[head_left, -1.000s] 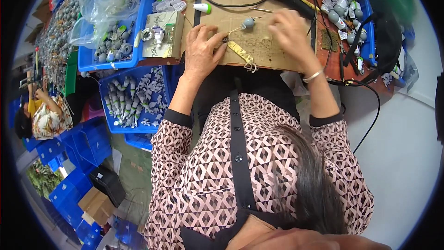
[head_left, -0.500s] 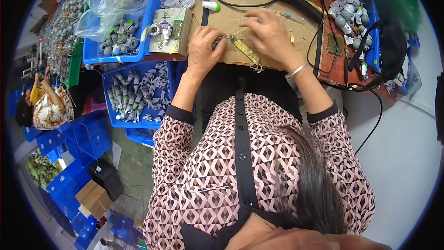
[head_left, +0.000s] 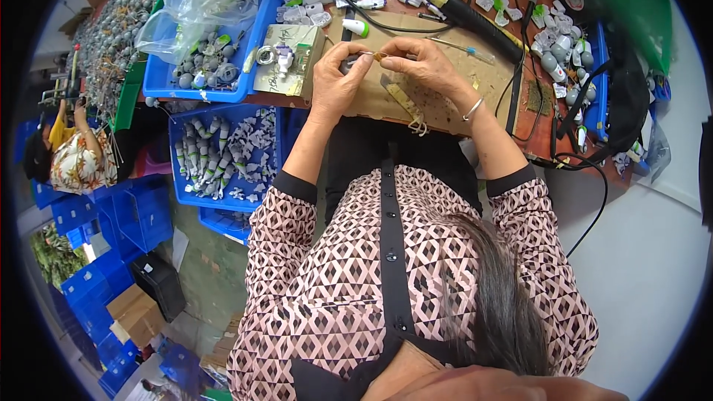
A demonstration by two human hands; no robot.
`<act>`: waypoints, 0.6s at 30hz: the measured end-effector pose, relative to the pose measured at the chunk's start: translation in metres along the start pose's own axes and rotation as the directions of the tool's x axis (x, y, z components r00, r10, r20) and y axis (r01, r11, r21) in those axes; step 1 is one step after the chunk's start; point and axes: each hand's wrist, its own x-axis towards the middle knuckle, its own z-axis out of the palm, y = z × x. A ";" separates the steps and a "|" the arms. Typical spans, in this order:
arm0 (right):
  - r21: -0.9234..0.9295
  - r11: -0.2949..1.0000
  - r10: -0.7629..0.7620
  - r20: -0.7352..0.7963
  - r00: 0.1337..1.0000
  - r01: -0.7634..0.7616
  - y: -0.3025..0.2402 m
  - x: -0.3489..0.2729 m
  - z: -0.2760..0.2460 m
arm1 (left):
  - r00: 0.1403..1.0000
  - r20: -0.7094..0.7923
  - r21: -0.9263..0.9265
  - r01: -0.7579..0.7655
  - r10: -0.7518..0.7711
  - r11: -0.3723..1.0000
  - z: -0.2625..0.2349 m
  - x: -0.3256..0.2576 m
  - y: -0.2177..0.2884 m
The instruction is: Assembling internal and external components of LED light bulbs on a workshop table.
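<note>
Over the cardboard sheet (head_left: 445, 100), my two hands meet almost fingertip to fingertip. My left hand (head_left: 336, 78) is closed around a small grey part (head_left: 347, 66), mostly covered by its fingers. Thumb and forefinger of my right hand (head_left: 425, 64) pinch a thin copper-brown piece that looks like wire (head_left: 379, 56), just beside the left fingertips. How it joins the grey part is too small to tell. Below the hands, a flat tool wrapped in yellowish tape (head_left: 405, 104) lies on the cardboard, string at its near end. A white-and-green plastic housing (head_left: 356, 27) lies beyond my left hand.
Left of my hands stand a labelled block (head_left: 278, 74) and a blue bin (head_left: 194, 94) of grey round parts. Another bin (head_left: 223, 199) sits lower. A black taped tube (head_left: 479, 24) and cables lie beyond the right hand. Loose white parts (head_left: 561, 44) heap at right.
My right hand has come down and left to meet the left fingertips, its fingers now pinched. The left hand keeps its hold. The whole view has shifted slightly.
</note>
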 end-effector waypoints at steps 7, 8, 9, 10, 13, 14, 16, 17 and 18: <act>0.153 0.986 -0.051 -0.083 0.995 0.064 -0.008 0.003 -0.007 | 0.997 0.067 -0.171 -0.021 0.033 0.985 0.004 0.005 -0.003; 0.152 0.986 -0.052 -0.080 0.995 0.063 -0.010 0.002 -0.012 | 0.990 0.143 -0.277 0.056 -0.016 0.959 0.004 0.006 0.002; 0.051 0.996 -0.074 -0.035 0.997 0.075 -0.014 0.001 -0.018 | 0.973 0.223 -0.373 0.138 -0.056 0.918 0.003 0.006 0.005; -0.049 0.995 -0.091 0.017 0.996 0.091 -0.022 0.000 -0.022 | 0.974 0.217 -0.374 0.139 -0.059 0.917 0.002 0.006 0.003; -0.419 0.893 -0.145 0.081 0.986 0.165 -0.042 -0.002 -0.027 | 0.942 0.334 -0.456 0.166 -0.004 0.875 -0.001 0.008 -0.004; -0.417 0.894 -0.142 0.083 0.986 0.164 -0.045 -0.003 -0.028 | 0.929 0.369 -0.436 0.189 -0.017 0.880 -0.001 0.008 -0.004; -0.666 0.680 -0.296 0.136 0.946 0.308 -0.048 -0.003 -0.030 | 0.916 0.400 -0.418 0.212 -0.031 0.883 -0.001 0.007 -0.004; -0.665 0.679 -0.295 0.139 0.946 0.309 -0.047 -0.003 -0.030 | 0.914 0.403 -0.413 0.225 -0.044 0.882 -0.001 0.008 -0.004; -0.643 0.707 -0.275 0.134 0.952 0.294 -0.047 -0.002 -0.030 | 0.912 0.405 -0.409 0.237 -0.057 0.881 -0.001 0.008 -0.005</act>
